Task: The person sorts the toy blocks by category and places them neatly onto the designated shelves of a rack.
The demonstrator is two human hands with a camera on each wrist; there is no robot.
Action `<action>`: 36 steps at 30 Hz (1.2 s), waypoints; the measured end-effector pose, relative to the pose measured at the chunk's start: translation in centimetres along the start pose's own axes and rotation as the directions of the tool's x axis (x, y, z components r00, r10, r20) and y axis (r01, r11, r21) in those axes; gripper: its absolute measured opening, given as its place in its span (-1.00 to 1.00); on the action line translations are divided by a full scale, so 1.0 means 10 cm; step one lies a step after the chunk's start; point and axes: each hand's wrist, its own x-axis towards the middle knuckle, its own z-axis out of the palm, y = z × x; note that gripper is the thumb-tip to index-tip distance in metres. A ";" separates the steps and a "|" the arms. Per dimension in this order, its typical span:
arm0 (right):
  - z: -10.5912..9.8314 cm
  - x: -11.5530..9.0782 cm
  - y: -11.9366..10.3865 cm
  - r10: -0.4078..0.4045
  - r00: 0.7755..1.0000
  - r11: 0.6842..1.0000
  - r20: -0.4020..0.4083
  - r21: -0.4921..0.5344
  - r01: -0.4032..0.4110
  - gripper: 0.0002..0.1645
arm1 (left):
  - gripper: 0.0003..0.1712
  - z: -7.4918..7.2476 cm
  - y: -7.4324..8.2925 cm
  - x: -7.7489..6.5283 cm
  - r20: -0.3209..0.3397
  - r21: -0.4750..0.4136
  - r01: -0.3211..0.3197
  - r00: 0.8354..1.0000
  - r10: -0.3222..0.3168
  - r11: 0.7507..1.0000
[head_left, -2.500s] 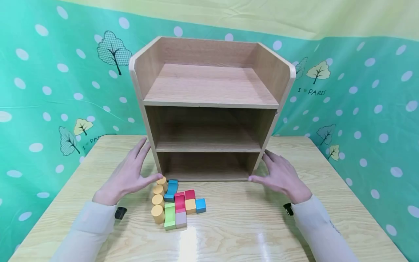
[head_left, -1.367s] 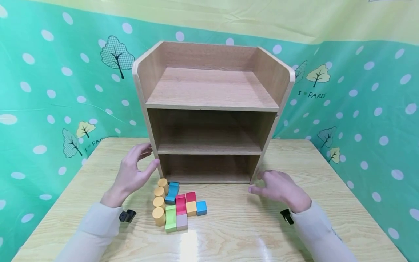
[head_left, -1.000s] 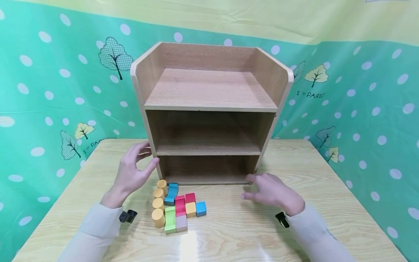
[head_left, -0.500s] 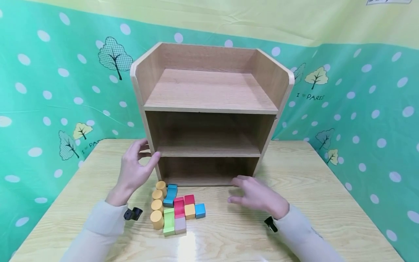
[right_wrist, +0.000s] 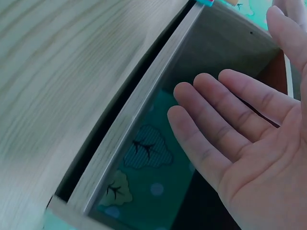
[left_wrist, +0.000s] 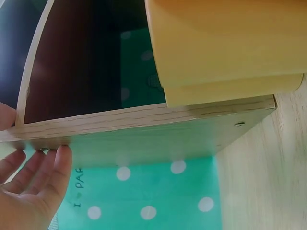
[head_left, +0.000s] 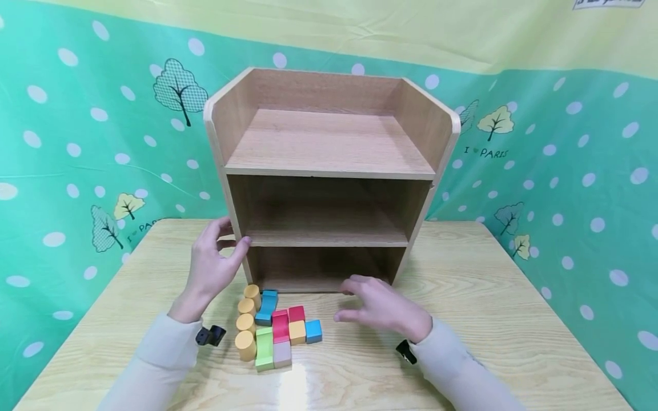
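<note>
Left hand (head_left: 211,267) held the shelf (head_left: 334,140); right hand (head_left: 377,304) hung near the blocks (head_left: 280,327).
The left hand's grip pinched the shelf's left side — thumb on the front edge, fingers against the outer face. The right hand's grip was wide, fingers relaxed, before the bottom compartment (head_left: 313,264). The blocks sat on the tabletop (head_left: 514,319), before the shelf's lower left corner — four cylinders (head_left: 245,345) at left.

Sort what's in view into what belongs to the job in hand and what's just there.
Likely part of the job:
wooden shelf unit, gripped at its side by the left hand
coloured blocks, to the left of the open right hand
yellow cylinders, beside those blocks

Apparently just there:
table
spotted cloth behind
black wrist devices
</note>
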 end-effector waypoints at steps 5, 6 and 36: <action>0.05 0.07 -0.07 -0.030 1.000 0.999 0.000 0.033 0.030 -0.32 | -0.51 0.01 0.02 0.01 -0.007 -0.014 0.016 1.000 -0.016 1.000; 0.07 0.08 -0.08 -0.033 0.999 0.999 0.002 0.035 0.033 -0.32 | -0.50 0.01 0.02 0.00 -0.010 -0.018 0.017 1.000 -0.017 1.000; 0.30 0.27 -0.31 -0.109 0.987 0.989 0.115 0.110 0.097 -0.40 | -0.53 0.03 0.00 -0.03 -0.011 -0.014 0.047 0.999 -0.047 0.999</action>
